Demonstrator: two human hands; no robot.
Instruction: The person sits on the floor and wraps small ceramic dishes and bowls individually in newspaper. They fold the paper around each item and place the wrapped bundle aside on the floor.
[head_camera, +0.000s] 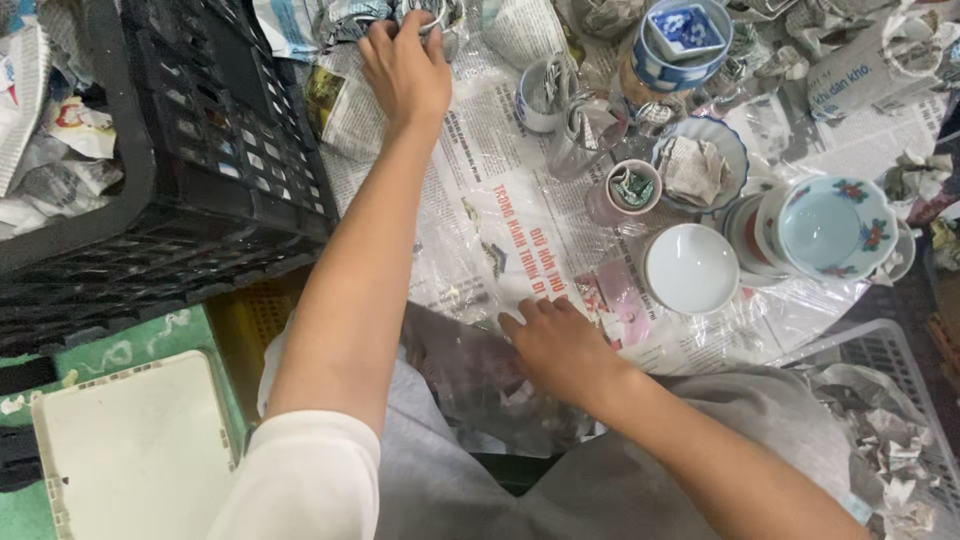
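Left hand (405, 70): at the far edge of the newspaper (520, 215), fingers curled onto a paper-wrapped cup (425, 15).
Right hand (560, 345): flat, fingers spread, on the newspaper's near edge beside a white bowl (690, 268).
Crate (190, 150): black, left.

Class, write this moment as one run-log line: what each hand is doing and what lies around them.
left hand: on newspaper-wrapped item | right hand: flat on newspaper sheet | nearby: white bowl, black crate

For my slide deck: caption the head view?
Left hand grips a newspaper-wrapped item; right hand presses the newspaper sheet beside ceramic bowls.
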